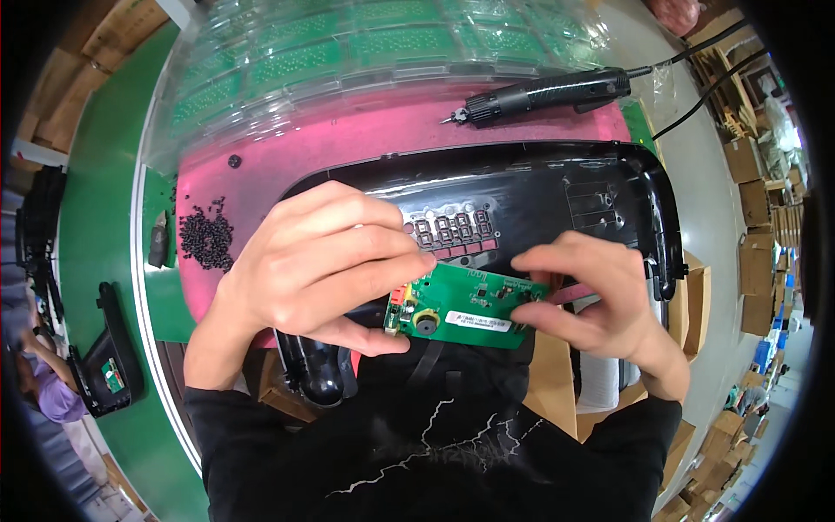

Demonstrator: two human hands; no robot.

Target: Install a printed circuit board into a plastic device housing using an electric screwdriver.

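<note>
Between both hands is a green circuit board (pixel 461 300) with a round black buzzer, a red connector and a white label. My left hand (pixel 317 270) pinches its left end, thumb below and fingers above. My right hand (pixel 591 296) grips the right end between thumb and fingers. Just beyond the board lies a large black plastic housing (pixel 531 187), with a row of digit-shaped cutouts partly behind my left fingers. The board is tilted and held apart from those cutouts, above the housing's near side.
A pink mat (pixel 374 126) covers the bench. On it lie a pile of small black screws (pixel 206 235) and a corded electric screwdriver (pixel 539 96). Clear plastic trays of circuit boards (pixel 322 61) stand at the back. Cardboard boxes (pixel 552 374) are at lower right; another person (pixel 56 383) works at far left.
</note>
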